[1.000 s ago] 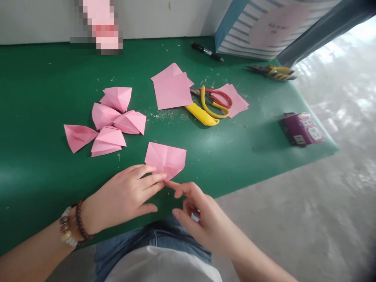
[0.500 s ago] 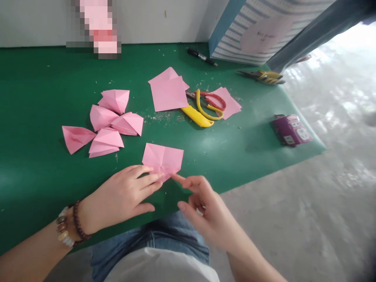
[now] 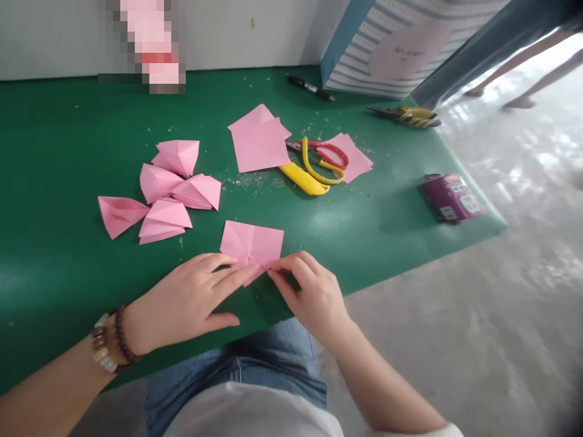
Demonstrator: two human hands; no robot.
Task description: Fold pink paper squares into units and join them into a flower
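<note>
The left hand (image 3: 182,306) lay open, fingers spread and almost flat, their tips pressing on the lower edge of a pink paper (image 3: 250,243) without gripping it; the right hand (image 3: 310,297) was half curled, its fingers pinching the paper's lower right edge; the creased paper lay at lower centre on a green mat (image 3: 59,182), just above both hands; five folded pink pieces (image 3: 168,194) sat clustered to its upper left; pink squares (image 3: 259,142) lay at upper centre, beside scissors (image 3: 323,159) and a yellow knife (image 3: 303,179); pliers (image 3: 405,115) and a marker (image 3: 310,88) lay towards the top; a purple socket strip (image 3: 450,197) lay at right.
</note>
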